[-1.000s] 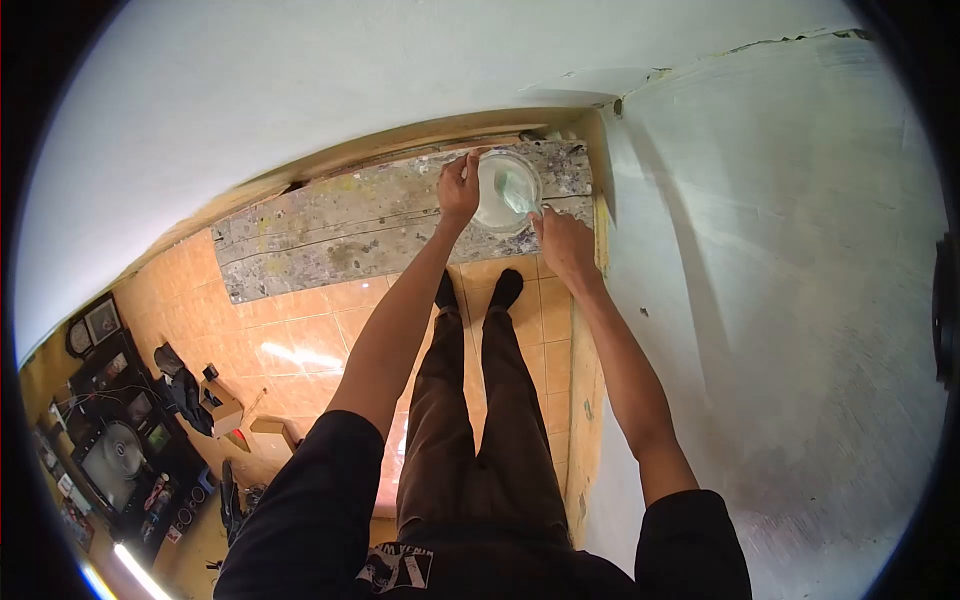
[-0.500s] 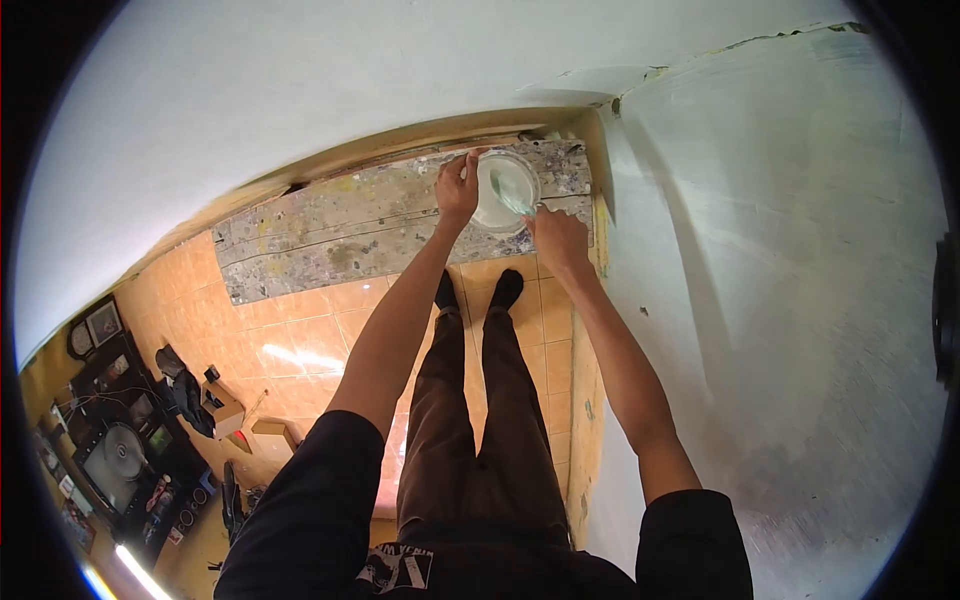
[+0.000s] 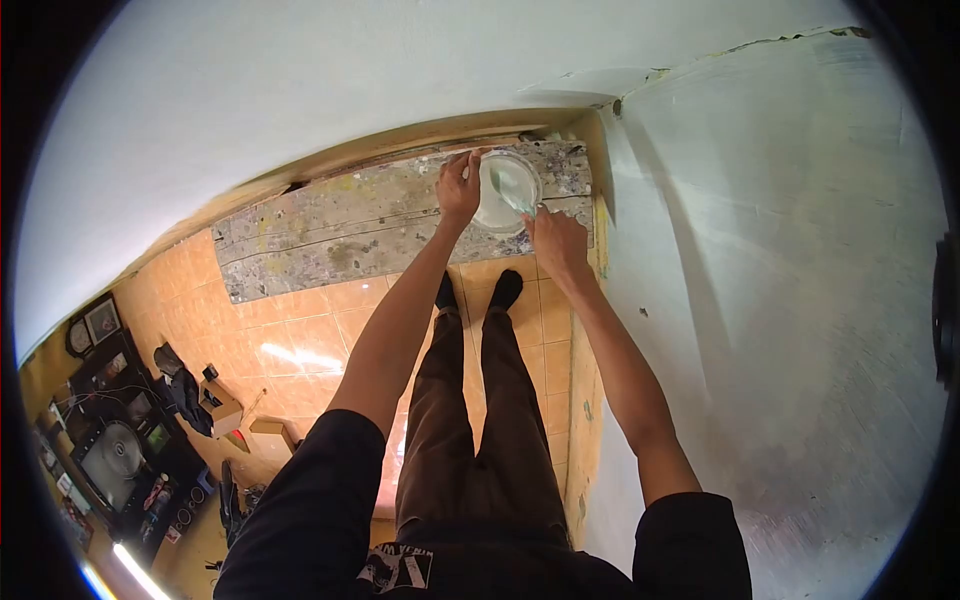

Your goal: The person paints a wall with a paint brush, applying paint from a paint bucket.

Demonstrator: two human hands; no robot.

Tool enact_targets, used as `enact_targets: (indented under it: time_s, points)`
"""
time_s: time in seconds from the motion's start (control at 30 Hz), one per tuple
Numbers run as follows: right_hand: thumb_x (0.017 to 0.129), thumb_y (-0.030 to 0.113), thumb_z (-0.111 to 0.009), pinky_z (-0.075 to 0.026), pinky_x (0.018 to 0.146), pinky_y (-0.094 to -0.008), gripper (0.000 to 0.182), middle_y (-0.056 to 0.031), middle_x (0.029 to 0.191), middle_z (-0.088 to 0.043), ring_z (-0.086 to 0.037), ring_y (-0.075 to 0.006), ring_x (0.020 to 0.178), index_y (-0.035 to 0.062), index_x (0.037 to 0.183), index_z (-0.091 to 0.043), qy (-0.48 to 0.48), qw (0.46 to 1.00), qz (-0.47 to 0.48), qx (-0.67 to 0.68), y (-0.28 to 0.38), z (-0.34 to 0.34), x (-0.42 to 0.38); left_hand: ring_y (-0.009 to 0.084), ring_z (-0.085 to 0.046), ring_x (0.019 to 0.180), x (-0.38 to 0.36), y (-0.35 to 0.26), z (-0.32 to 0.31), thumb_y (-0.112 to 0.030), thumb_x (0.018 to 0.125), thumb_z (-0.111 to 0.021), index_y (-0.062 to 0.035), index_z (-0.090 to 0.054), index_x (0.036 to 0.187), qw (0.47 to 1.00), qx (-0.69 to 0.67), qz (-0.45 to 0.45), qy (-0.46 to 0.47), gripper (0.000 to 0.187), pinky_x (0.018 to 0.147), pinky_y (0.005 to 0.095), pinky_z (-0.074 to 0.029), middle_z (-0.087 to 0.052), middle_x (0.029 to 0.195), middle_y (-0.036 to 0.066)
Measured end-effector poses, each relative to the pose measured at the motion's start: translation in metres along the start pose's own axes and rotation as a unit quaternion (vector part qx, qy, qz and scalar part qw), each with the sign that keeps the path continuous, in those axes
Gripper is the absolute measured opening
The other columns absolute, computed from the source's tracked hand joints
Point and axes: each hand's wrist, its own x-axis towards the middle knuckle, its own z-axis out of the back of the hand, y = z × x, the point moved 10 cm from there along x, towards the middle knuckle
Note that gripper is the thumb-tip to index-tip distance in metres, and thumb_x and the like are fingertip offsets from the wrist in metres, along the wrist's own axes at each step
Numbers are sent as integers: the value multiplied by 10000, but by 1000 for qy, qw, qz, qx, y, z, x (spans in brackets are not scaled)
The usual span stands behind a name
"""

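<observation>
A round white bucket (image 3: 488, 215) stands on the paint-spattered wooden plank (image 3: 340, 232), with pale, whitish paint inside. My left hand (image 3: 459, 188) grips the bucket's left rim, fingers closed at its far edge. Over the near right rim, my right hand (image 3: 558, 240) is closed round the handle of what looks like a paintbrush (image 3: 517, 197). The brush's pale, greenish-white end reaches down into the bucket. Most of the handle is hidden by my fingers.
A pale wall (image 3: 780, 300) rises close on the right, and another wall (image 3: 330, 80) runs behind the plank. Orange floor tiles (image 3: 300, 320) lie below. At the lower left are a dark cabinet (image 3: 140, 440), a fan (image 3: 122, 450) and a cardboard box (image 3: 225, 408).
Almost nothing differs. Both hands keep their holds, and the brush in the bucket has shifted only very slightly.
</observation>
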Motion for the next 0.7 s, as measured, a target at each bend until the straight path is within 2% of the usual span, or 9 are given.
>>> enact_targets:
  time_s: [0.07,0.17,0.27,0.33,0.47,0.53,0.6,0.67,0.7]
  points:
    - [946,368,-504,-523,565,-432,369,-153,621,-617,-650,-326,609,24,861,-607,7,1000,7,-5,-5,-10,2,330,-603,977,1,0,-1,-358,975,-465,-187,-721,1033,1000,10,-23,-5,313,837,415,-474,-671,1024,99]
    - [950,368,-494,-521,572,-437,375,-161,640,-621,-650,-330,621,24,849,-607,18,1000,-19,4,-2,-3,3,330,-597,989,1,5,-3,-365,976,-459,-193,-720,1038,999,-18,25,14,319,847,415,-472,-667,1031,100]
    - [954,365,-487,-521,570,-436,376,-167,651,-624,-649,-332,624,25,843,-604,10,1000,1,0,-6,-7,0,330,-589,1004,1,1,-1,-375,978,-451,-204,-717,1049,999,-6,41,26,324,866,417,-466,-666,1040,90]
    - [953,363,-489,-522,571,-435,375,-168,656,-626,-650,-331,628,26,835,-604,6,1000,-11,0,-2,2,3,330,-584,1014,3,5,-4,-377,979,-447,-206,-716,1052,1000,0,-5,-4,327,872,419,-463,-666,1047,83]
    - [955,357,-491,-523,569,-435,371,-171,659,-625,-649,-331,624,24,841,-606,1,1000,5,-3,-8,-10,2,335,-580,1021,1,8,-6,-372,979,-448,-208,-716,1054,999,-36,34,23,323,872,424,-461,-665,1060,76]
    - [951,355,-497,-525,572,-433,369,-172,659,-624,-648,-331,625,20,847,-610,13,1000,-15,2,-5,-3,3,333,-584,1013,3,8,-8,-371,979,-448,-208,-717,1050,1000,-6,-2,7,322,862,422,-465,-668,1050,76]
    - [949,356,-502,-525,573,-431,369,-172,657,-623,-648,-331,622,18,855,-613,18,1000,-18,7,-4,-5,2,332,-588,1000,1,11,-7,-370,979,-449,-209,-718,1047,1000,4,9,11,321,852,419,-470,-672,1035,77]
    - [947,360,-505,-526,570,-430,371,-172,652,-622,-647,-331,618,16,863,-617,8,1000,-9,10,-9,-12,0,330,-593,985,1,11,-7,-369,979,-450,-210,-718,1045,998,-7,59,36,319,844,415,-473,-675,1016,79]
    - [946,361,-507,-526,569,-430,373,-173,655,-623,-647,-331,619,16,859,-619,4,1000,-11,13,-7,-6,0,331,-595,977,2,7,-5,-369,979,-451,-210,-718,1044,1000,-5,25,16,318,840,414,-475,-676,1012,80]
